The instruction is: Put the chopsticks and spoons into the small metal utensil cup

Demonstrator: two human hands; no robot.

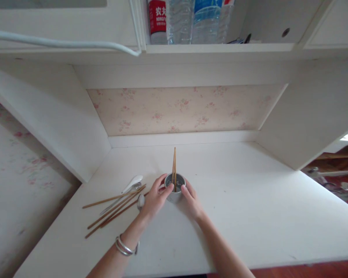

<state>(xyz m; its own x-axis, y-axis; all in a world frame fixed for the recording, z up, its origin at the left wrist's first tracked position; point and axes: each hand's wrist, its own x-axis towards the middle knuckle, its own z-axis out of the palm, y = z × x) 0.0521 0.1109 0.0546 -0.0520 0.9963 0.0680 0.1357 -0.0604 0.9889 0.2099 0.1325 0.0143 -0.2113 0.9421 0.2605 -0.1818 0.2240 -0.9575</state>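
A grey round utensil holder (174,197) stands upright on the white desk, with holes showing inside it. Two wooden chopsticks (174,164) lean in it, their upper ends close together. My left hand (156,197) wraps the holder's left side, thumb at the rim. On the opposite side my right hand (192,198) grips it, thumb also at the rim. Left of my left hand lie several loose wooden chopsticks (113,212), a white spoon (133,183) and metal spoons, one of them a metal spoon (140,201) partly hidden by that hand.
The white desktop (249,204) extends to both sides, bounded by a left side panel (55,116) and a right side panel (310,116). Overhead, a shelf (220,48) holds several plastic bottles (179,21). A white cable (60,41) hangs at upper left.
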